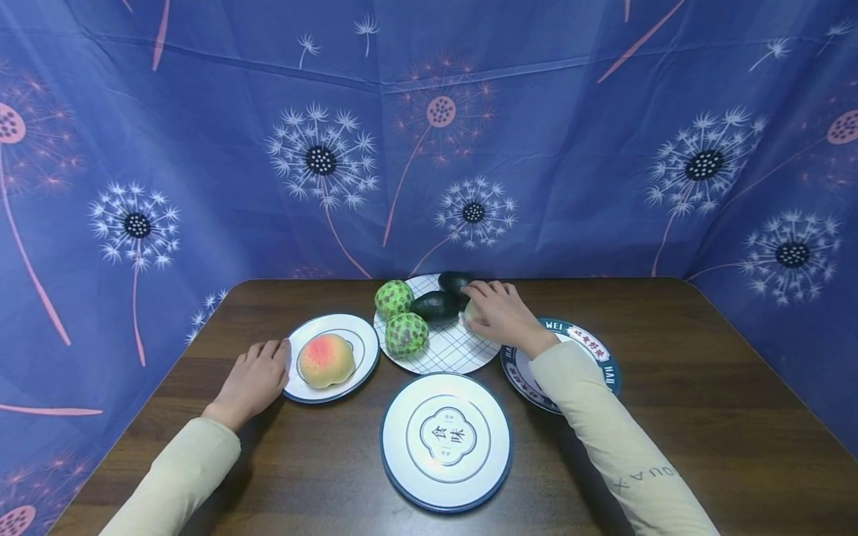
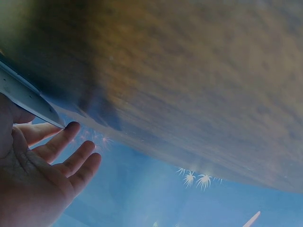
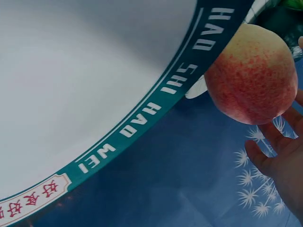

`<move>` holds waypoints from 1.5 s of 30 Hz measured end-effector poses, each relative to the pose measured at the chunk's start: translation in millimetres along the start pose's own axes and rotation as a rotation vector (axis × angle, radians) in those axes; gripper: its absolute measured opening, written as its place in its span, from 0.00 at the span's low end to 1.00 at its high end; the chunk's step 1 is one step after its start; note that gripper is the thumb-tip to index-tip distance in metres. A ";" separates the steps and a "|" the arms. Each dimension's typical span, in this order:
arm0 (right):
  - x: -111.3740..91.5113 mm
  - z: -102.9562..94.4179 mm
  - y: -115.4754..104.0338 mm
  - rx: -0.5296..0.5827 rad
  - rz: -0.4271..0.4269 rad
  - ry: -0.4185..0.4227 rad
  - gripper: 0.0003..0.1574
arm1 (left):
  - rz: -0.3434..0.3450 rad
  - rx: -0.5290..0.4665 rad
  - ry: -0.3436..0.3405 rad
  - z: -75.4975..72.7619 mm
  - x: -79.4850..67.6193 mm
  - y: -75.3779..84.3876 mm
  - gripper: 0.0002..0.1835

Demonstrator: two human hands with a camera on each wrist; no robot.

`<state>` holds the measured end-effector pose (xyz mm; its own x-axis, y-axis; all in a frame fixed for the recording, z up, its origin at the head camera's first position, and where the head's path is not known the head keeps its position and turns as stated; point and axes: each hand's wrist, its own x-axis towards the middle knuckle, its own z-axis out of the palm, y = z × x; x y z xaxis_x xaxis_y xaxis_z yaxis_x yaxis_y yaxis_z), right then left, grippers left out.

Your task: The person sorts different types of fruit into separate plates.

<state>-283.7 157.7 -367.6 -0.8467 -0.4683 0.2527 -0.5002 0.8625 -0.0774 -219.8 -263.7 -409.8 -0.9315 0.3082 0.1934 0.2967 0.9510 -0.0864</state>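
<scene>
My left hand (image 1: 258, 378) rests at the left rim of a white plate (image 1: 295, 380) with a blue edge. In the left wrist view its loosely spread fingers (image 2: 85, 156) lie right at the plate's rim (image 2: 35, 101). A yellow and red peach (image 1: 326, 360) sits on that plate. Across the table, my right hand (image 1: 499, 314) grips another peach (image 3: 253, 74) over the checked plate (image 1: 462, 357); in the head view the hand mostly covers it. Beside it on the plate lie two dark avocados (image 1: 434, 306) and two spotted green balls (image 1: 406, 333).
A white plate with lettering (image 1: 447, 476) stands at the front middle of the wooden table (image 1: 704, 387). Under my right forearm lies a green-rimmed plate (image 1: 606, 365). Blue dandelion-patterned cloth (image 1: 576, 223) hangs behind the table.
</scene>
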 end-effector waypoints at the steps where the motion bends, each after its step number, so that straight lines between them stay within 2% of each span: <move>1: -0.5 0.1 0.9 0.001 0.007 -0.003 0.39 | 0.000 0.000 0.000 -0.3 -0.1 -0.1 0.26; 8: -4.1 2.4 7.6 0.003 0.023 -0.022 0.41 | 0.002 -0.002 0.006 -1.1 -0.8 0.1 0.26; 18: -4.8 5.5 12.2 0.012 0.064 -0.093 0.45 | 0.007 0.004 0.020 -2.7 -1.4 1.9 0.25; 45: -5.5 10.7 14.1 0.034 0.095 -0.100 0.49 | -0.018 0.000 -0.019 -0.6 -0.9 0.3 0.26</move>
<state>-288.0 170.4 -380.4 -0.9036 -0.4030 0.1451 -0.4212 0.8976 -0.1298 -218.7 -263.6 -409.3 -0.9406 0.2903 0.1761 0.2797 0.9565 -0.0829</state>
